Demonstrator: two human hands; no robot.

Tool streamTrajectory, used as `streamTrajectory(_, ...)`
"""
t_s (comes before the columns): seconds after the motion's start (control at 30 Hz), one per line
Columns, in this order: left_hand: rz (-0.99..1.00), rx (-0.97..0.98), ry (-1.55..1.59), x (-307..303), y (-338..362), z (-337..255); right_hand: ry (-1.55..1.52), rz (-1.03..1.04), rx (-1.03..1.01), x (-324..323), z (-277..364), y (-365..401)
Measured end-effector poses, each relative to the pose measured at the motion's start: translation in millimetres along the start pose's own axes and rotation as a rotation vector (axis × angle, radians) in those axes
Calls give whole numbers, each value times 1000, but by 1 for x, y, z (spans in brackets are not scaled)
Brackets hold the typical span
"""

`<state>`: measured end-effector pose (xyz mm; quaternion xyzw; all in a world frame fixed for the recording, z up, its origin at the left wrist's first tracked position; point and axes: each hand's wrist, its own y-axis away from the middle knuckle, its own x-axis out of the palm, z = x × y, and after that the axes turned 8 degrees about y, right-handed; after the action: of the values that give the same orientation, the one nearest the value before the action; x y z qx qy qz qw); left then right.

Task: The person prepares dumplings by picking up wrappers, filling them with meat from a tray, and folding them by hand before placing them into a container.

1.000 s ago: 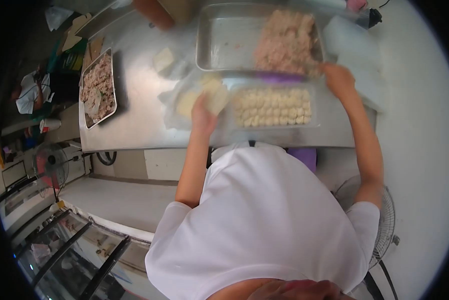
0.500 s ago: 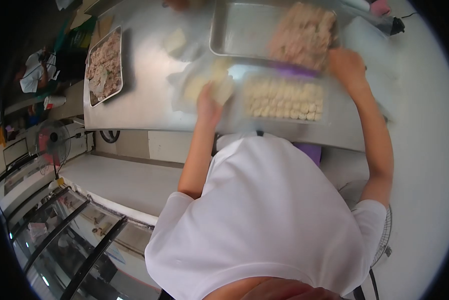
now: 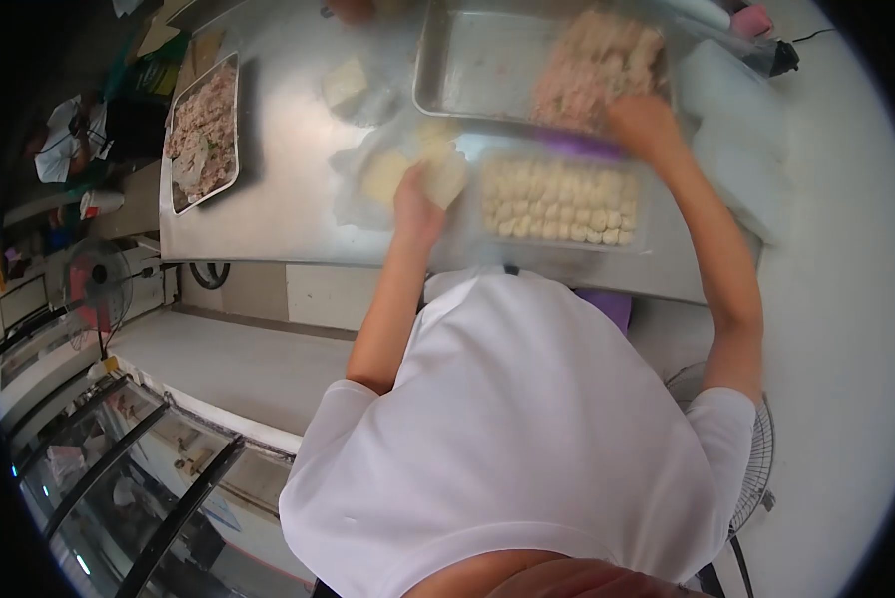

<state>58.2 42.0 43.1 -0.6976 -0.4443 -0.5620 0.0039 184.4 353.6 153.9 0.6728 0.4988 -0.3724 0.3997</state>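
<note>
My left hand (image 3: 419, 207) is closed on a thin, pale dumpling wrapper (image 3: 445, 181), with the thumb on top. Beneath and beside it, more pale wrappers (image 3: 385, 177) lie on a crumpled plastic sheet. My right hand (image 3: 645, 125) is at the near right edge of a mound of minced meat filling (image 3: 592, 75) in a large metal tray (image 3: 472, 60). Blur hides its fingers, so I cannot see whether they hold anything. Between my hands is a clear tray of small round dumplings (image 3: 559, 199) set in rows.
A second metal tray of minced meat (image 3: 203, 140) stands at the table's left edge. A wrapped pale stack (image 3: 346, 85) lies near the middle. Another person's hand (image 3: 351, 8) shows at the top. Something purple (image 3: 577, 146) lies under the large tray's near edge.
My right hand has moved left, from beside the large tray's right edge onto the filling. My left hand keeps its hold on the wrapper. The view has shifted slightly.
</note>
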Motion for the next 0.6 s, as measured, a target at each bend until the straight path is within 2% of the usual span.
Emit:
streamTrajectory(0.07, 5, 7, -5, 1, -2, 1, -52, 66, 44, 9, -9, -5)
streamTrajectory(0.3, -112, 2, -18, -2, -27, 8, -363, -75, 46, 35, -18, -10)
streamTrajectory(0.37, -143, 35, -25, 0, -39, 13, -549, -70, -50, 41, -17, -16)
streamTrajectory(0.4, -127, 44, -6, 0, -44, 14, -543, -74, -59, 48, -14, -17)
streamTrajectory(0.47, -110, 69, 25, 9, -48, 15, -783, -38, 26, 58, -8, -22)
streamTrajectory(0.5, -144, 88, -24, 20, -48, 14, -772, -44, 5, 50, -4, -22)
streamTrajectory(0.57, -188, 128, -52, 29, -52, 17, -1184, -106, 177, 24, 15, -9)
streamTrajectory(0.6, -150, 152, -70, 29, -58, 18, -1179, -103, 150, 20, 24, -8)
